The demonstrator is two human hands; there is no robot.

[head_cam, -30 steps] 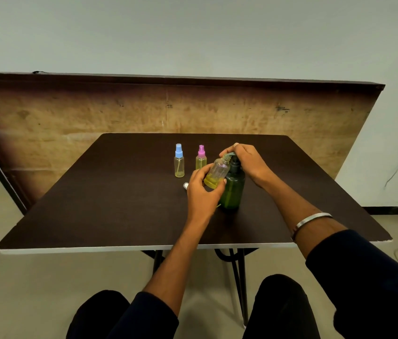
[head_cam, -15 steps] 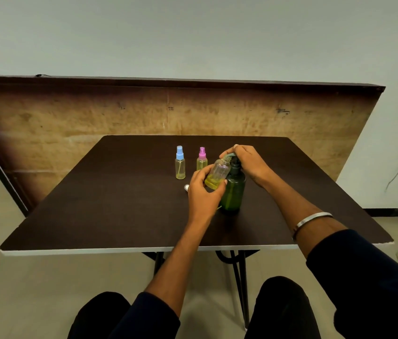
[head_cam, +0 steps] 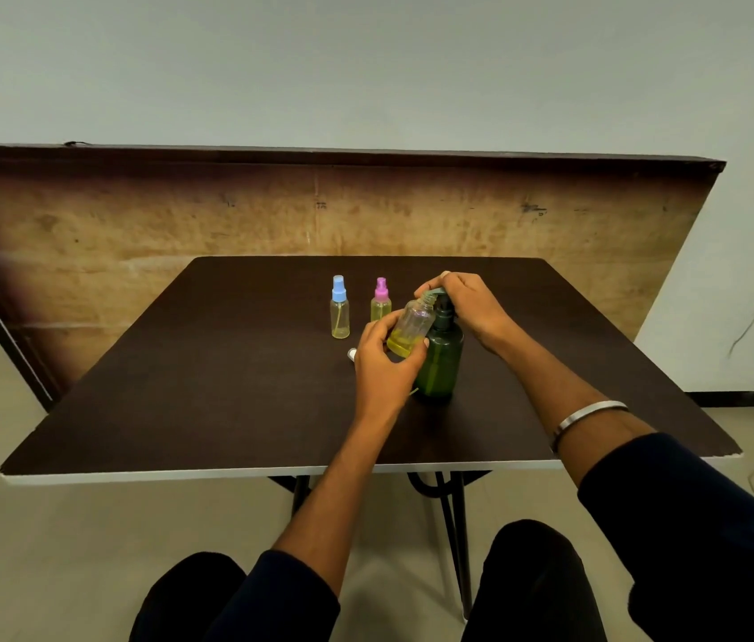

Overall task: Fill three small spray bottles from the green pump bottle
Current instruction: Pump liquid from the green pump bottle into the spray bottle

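We see a matt dark table (head_cam: 226, 363). The green bottle (head_cam: 442, 359) looks glossy plastic; our bracelet (head_cam: 588, 417) shiny metal

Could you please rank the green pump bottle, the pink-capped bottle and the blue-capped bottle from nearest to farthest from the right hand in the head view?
1. green pump bottle, directly under the right hand.
2. pink-capped bottle, to its left.
3. blue-capped bottle, farthest left.

Dark green pump bottle (head_cam: 440, 363), yellow liquid (blue cap (head_cam: 339, 288), pink cap (head_cam: 381, 288)), brown table (head_cam: 226, 386)
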